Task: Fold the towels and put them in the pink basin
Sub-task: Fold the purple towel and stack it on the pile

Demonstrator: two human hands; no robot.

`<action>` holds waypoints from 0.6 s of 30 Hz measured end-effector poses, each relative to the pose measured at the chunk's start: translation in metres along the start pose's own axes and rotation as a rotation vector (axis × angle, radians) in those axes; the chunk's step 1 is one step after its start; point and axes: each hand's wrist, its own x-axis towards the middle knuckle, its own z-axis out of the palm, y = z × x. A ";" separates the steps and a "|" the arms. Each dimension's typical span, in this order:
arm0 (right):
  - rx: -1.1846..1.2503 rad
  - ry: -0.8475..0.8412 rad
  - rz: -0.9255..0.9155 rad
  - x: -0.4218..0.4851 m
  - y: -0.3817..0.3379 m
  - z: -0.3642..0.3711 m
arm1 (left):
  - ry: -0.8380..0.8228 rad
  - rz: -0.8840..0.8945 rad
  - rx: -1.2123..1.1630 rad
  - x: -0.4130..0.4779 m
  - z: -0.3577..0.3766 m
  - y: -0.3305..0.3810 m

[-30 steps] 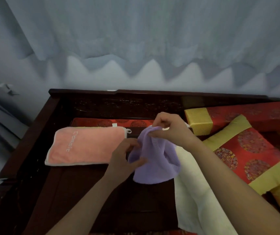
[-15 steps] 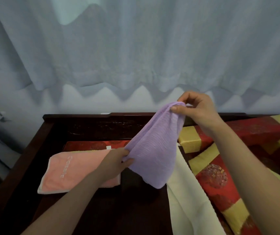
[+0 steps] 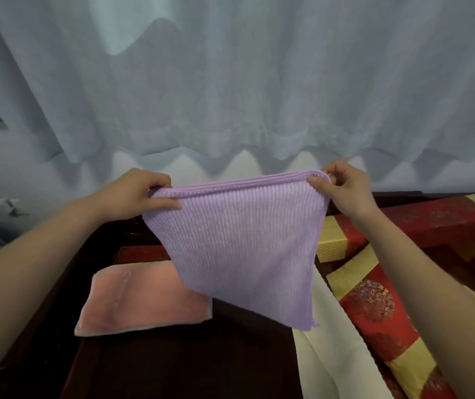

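Note:
A purple ribbed towel (image 3: pixel 242 246) hangs spread in the air in front of me, its top edge stretched level. My left hand (image 3: pixel 141 195) pinches its upper left corner and my right hand (image 3: pixel 343 187) pinches its upper right corner. Below and to the left, a folded pink towel (image 3: pixel 138 300) lies flat on the dark wooden seat (image 3: pixel 173 367), partly hidden behind the purple towel. A cream towel (image 3: pixel 325 349) lies to the right under the purple one. No pink basin is in view.
Red and gold cushions (image 3: pixel 374 306) fill the right side. A dark wooden armrest (image 3: pixel 57 283) runs along the left and a backrest (image 3: pixel 432 195) behind. Pale blue curtains (image 3: pixel 230 82) hang beyond the seat.
Both hands rose with the purple towel. The left hand slid up from its lower edge to the upper left corner, and the towel went from bunched and slanted to spread flat between both hands.

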 end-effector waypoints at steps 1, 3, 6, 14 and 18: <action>-0.014 0.004 -0.006 0.001 0.001 0.001 | -0.007 0.020 0.015 -0.001 0.000 -0.004; -0.030 0.019 -0.018 0.003 0.004 0.003 | 0.000 0.028 0.015 -0.002 -0.003 -0.013; 0.009 -0.003 -0.009 0.001 0.007 0.003 | 0.020 0.085 0.133 -0.007 -0.011 -0.021; 0.202 -0.233 0.050 -0.044 0.000 -0.021 | 0.147 -0.072 -0.116 -0.048 0.003 0.009; 0.165 -0.356 0.128 -0.088 0.017 -0.045 | -0.020 -0.277 -0.554 -0.100 0.036 0.033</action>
